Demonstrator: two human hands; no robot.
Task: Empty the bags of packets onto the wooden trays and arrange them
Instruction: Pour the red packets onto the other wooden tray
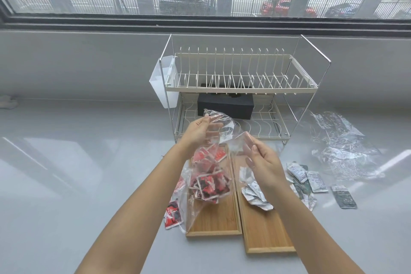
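Left hand (pixel 201 132) and right hand (pixel 260 158) each pinch the mouth of a clear plastic bag (pixel 211 162) of red packets (pixel 211 184), held over the left wooden tray (pixel 213 222).

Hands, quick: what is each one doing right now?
Left hand: grips the top of the clear bag of red packets.
Right hand: pinches the bag's other edge.

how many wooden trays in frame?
2. The left tray lies under the bag of red packets; the right tray lies beside it, touching, with silver packets on its far end. None seem hidden.
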